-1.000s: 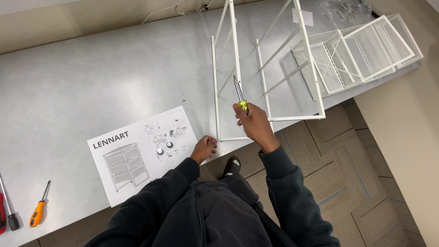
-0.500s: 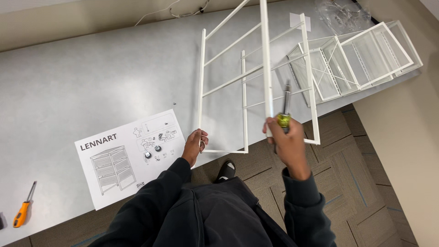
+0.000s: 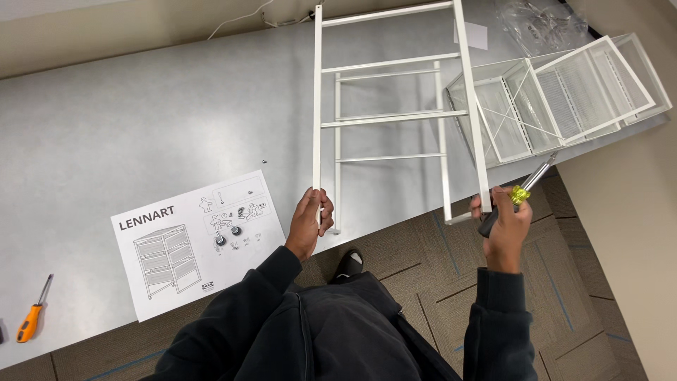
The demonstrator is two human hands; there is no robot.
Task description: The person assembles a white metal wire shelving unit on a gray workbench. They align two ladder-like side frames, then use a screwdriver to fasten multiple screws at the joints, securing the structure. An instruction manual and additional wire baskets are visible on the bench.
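A white metal frame [image 3: 395, 116], shaped like a ladder with two long rails and several crossbars, is held up over a grey desk [image 3: 141, 120], seen from above by a camera on the person's head. The left hand [image 3: 308, 222] is closed around the bottom end of the frame's left rail, at the near edge of the desk. The right hand [image 3: 504, 226] is at the bottom end of the right rail, fingers curled in a closed grip around a screwdriver [image 3: 518, 199] with a black and yellow handle; its metal shaft points up and away to the right. Whether this hand also presses on the rail cannot be told, though its fingers lie right against it. A second, shorter set of white rails and crossbars shows behind the first, joined to it. Both arms wear dark sleeves, and the person's dark top fills the bottom of the view. To the right of the frame, white wire baskets [image 3: 564, 92] lie on the far right end of the desk, with a clear plastic bag [image 3: 539, 21] just beyond them. To the left of the left hand, a paper instruction sheet [image 3: 197, 240] with line drawings of a drawer unit lies flat near the desk's edge. Well off at the far left edge lies a small orange-handled screwdriver [image 3: 32, 314]. Below the desk, the floor [image 3: 564, 296] is brown carpet tile.
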